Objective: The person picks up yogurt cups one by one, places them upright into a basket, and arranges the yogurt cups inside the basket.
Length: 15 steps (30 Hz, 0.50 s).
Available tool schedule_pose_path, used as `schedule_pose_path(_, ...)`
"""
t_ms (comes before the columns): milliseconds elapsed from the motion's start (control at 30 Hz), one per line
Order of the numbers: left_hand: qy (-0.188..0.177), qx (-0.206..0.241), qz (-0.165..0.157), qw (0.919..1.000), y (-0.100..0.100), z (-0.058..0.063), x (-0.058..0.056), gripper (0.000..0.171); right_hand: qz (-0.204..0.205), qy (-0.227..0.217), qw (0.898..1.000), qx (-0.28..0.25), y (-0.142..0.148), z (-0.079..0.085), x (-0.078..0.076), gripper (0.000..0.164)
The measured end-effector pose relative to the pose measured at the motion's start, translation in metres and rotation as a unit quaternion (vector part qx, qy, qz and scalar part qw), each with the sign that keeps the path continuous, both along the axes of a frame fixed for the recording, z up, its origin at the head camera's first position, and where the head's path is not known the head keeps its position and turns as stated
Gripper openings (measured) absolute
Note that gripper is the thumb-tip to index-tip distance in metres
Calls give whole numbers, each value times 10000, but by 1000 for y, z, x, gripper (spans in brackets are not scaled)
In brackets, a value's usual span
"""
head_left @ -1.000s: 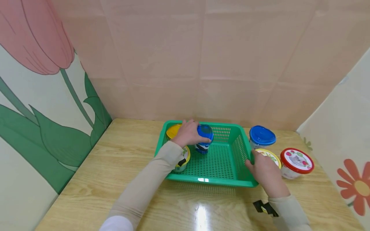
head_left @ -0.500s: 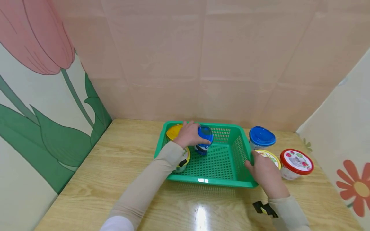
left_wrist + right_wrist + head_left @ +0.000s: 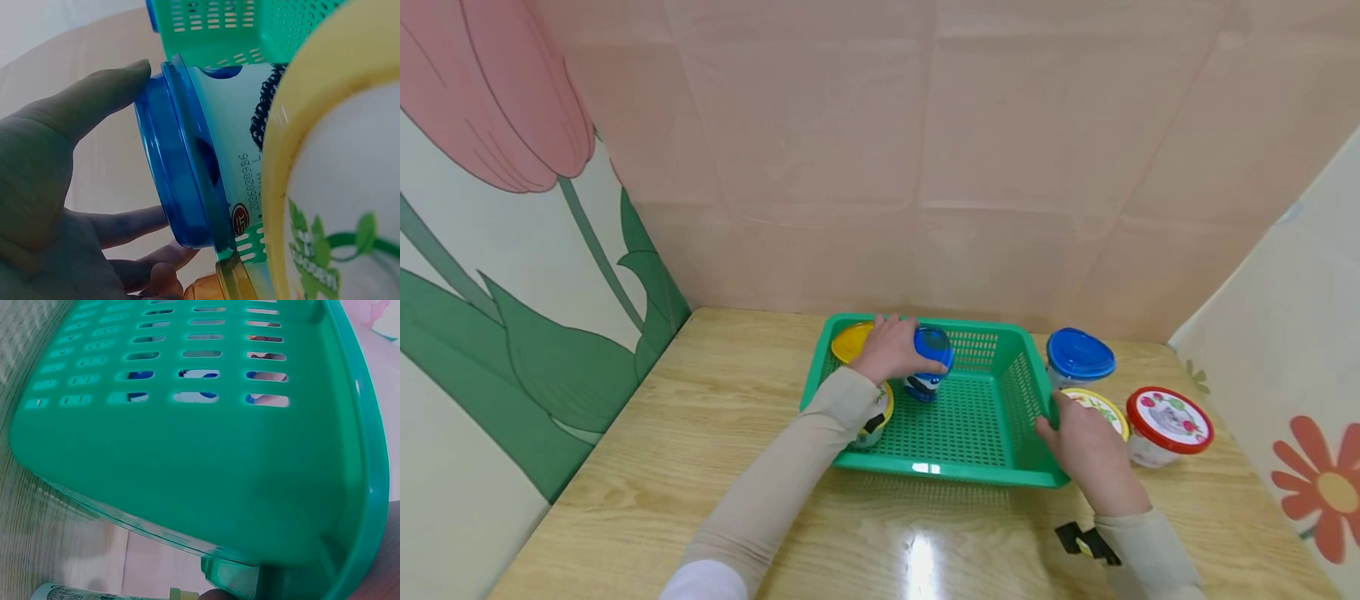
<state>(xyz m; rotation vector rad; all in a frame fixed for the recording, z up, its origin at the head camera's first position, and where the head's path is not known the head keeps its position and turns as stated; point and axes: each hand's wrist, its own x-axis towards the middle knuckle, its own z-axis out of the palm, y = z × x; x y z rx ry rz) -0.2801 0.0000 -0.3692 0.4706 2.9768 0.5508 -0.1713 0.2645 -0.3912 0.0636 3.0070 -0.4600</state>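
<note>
My left hand grips a blue-lidded plastic jar that stands inside a green basket. In the left wrist view its thumb lies on the edge of the jar's blue lid, and the other fingers are on the far side. Behind that hand is a jar with an orange-yellow lid. A yellow-rimmed jar, partly covered by the wrist, stands at the basket's front left. My right hand holds the basket's right rim; the right wrist view shows the slotted wall close up.
Right of the basket stand a blue-lidded tub, a yellow-rimmed tub partly behind my right hand, and a red-lidded tub. The wooden table meets a pink back wall and printed side walls.
</note>
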Motion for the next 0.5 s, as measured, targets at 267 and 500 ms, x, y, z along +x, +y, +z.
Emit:
schedule_pose_path(267,5,-12,-9,10000,0,0,-1,92,-23,6,10000,-2,0,0,-1,66)
schedule_pose_path(500,-38,14,-70,10000,1,1,0,90,-12,10,10000,-13,0,1,-1,66)
